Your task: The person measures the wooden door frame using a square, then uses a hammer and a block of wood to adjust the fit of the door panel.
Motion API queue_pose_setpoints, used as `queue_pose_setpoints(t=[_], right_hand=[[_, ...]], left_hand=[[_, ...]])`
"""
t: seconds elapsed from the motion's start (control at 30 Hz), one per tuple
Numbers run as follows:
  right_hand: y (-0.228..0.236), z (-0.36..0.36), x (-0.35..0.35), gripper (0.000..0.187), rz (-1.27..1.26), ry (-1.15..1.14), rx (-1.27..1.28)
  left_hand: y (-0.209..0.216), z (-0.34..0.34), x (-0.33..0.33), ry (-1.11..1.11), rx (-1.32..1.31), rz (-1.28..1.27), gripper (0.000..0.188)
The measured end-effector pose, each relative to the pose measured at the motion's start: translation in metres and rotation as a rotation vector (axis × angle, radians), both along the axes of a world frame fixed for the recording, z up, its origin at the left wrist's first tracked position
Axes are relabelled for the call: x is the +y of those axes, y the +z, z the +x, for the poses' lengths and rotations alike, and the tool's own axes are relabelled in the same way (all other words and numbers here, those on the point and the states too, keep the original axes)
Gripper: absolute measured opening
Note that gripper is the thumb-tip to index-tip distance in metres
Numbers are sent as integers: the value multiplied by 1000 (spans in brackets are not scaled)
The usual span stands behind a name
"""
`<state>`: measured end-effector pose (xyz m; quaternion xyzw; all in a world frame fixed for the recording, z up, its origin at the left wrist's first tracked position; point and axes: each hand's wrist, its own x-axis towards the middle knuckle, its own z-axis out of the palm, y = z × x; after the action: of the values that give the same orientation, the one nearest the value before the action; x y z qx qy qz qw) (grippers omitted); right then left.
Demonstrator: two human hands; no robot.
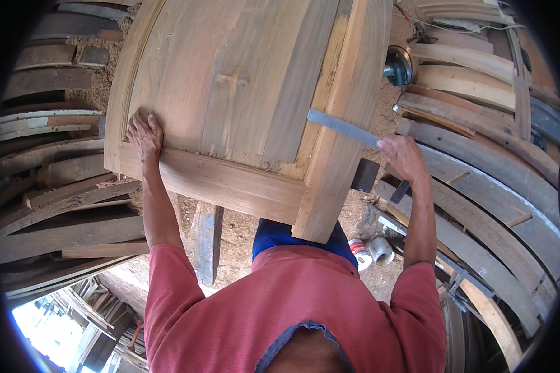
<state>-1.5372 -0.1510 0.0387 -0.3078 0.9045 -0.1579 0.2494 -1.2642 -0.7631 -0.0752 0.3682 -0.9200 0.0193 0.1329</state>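
Observation:
A wooden panelled door (230,81) lies in front of me, its boards set inside a frame of rails and stiles. My left hand (145,138) rests on its near left corner, fingers stretched over the wood and nothing held. My right hand (404,156) is closed round what looks like a try square (342,127). Its flat grey metal blade reaches left across the right stile (342,93). A dark end piece (399,191) shows below that hand; the part in my grip is hidden.
Stacked timber (68,186) lines the left side, and long boards (479,168) lie along the right. A green power tool (397,67) sits beyond the door's right edge. Two cans (370,252) stand on the sawdust-covered ground. A wooden support (208,242) is below the door.

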Motion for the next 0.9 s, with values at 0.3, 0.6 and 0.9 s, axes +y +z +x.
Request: queue_pose_setpoints(t=[0.3, 0.6, 0.9], right_hand=[[-1, -6, -3, 46, 38, 16, 46], [-47, -13, -63, 25, -456, -578, -294], [-46, 32, -145, 30, -398, -454, 235]], left_hand=[[7, -1, 3, 80, -44, 23, 58], [3, 1, -3, 62, 9, -38, 61], [14, -3, 17, 139, 90, 179, 65]])
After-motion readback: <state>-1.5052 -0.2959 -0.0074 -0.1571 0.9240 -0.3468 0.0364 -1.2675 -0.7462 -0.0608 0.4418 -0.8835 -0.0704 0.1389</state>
